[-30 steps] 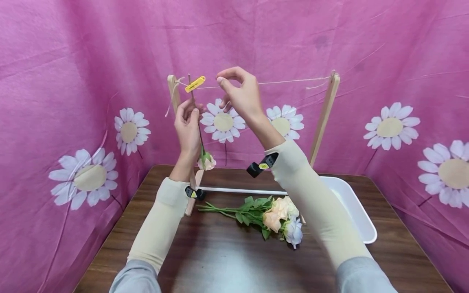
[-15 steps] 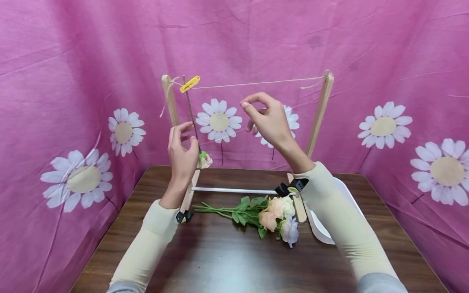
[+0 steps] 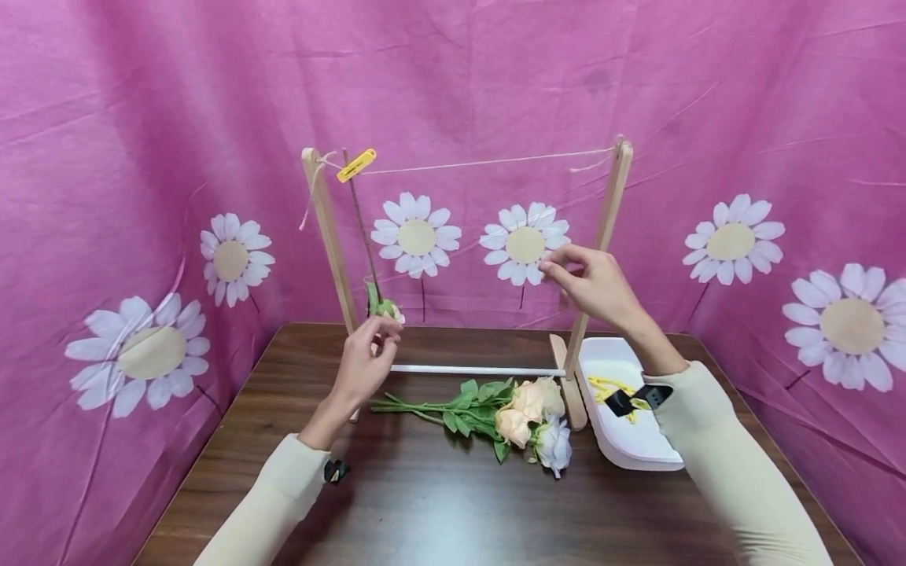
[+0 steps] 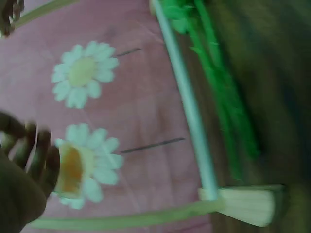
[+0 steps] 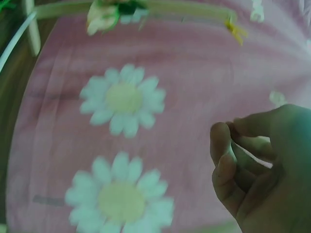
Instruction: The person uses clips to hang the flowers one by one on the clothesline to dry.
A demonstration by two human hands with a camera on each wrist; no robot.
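Observation:
A single pale rose (image 3: pixel 388 309) hangs head down by its dark stem, clipped to the string (image 3: pixel 488 163) by a yellow clothespin (image 3: pixel 356 166). In the right wrist view, that rose (image 5: pixel 103 19) and clothespin (image 5: pixel 235 32) show at the top. Just below the bloom in the head view is my left hand (image 3: pixel 364 362), fingers loosely bent and holding nothing; whether it touches the petals I cannot tell. My right hand (image 3: pixel 594 284), thumb and index finger close together with nothing seen between them, is by the right post. A bunch of roses (image 3: pixel 524 413) lies on the table.
Two wooden posts (image 3: pixel 329 236) carry the string, joined low down by a white rod (image 3: pixel 481 370). At the right a white tray (image 3: pixel 616 452), partly behind my right forearm, holds yellow clothespins (image 3: pixel 602 387). A pink curtain with daisies surrounds the brown table (image 3: pixel 439 511).
My left hand has let go of the rose stem and moved down. My right hand has moved right and down, away from the clothespin. The rose stays hanging.

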